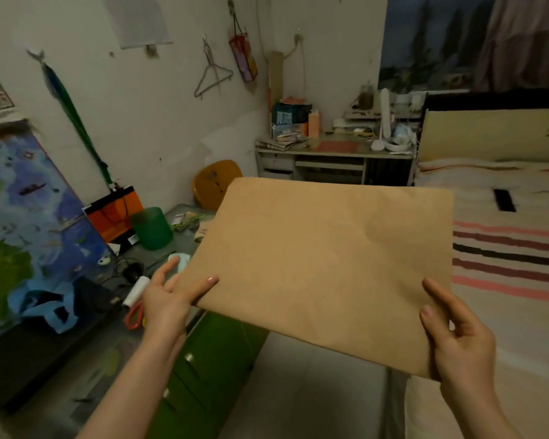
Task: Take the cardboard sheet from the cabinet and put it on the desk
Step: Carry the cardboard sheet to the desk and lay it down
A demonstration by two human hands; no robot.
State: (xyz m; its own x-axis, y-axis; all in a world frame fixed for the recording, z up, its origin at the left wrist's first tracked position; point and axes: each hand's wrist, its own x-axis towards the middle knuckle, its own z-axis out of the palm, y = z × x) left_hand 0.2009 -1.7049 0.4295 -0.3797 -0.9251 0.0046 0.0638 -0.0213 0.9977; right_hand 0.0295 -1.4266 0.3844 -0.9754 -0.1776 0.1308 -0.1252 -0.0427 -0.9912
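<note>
The cardboard sheet [327, 267] is up in the air, carried flat in front of the person, clear of the green cabinet [216, 359] that sits below its near left corner. The left hand [168, 299] has a clenched grip on that near left corner, thumb lying on top and the other fingers under or beside the edge; the right hand [457, 337] pinches the near right corner the same way, thumb on the upper face. Beyond the sheet's far edge, against the back wall, stands the counter [336, 150] it seems meant for, well apart from the sheet and crowded: boxes and papers beyond the sheet's far left corner, a white lamp [384, 122] and small clutter beyond its far right, with a barer reddish patch between them. The bed [504, 248] runs along the sheet's right side, and a yellow stool [214, 182] peeks out at its far left corner, just short of the counter. To my eye the carry is the step in hand. It would go best with the sheet kept level and both corners held evenly so it does not sag or twist, steered between the stool and the bed, then lowered far edge first onto that barer middle patch, without sweeping the lamp or the piled papers.
</note>
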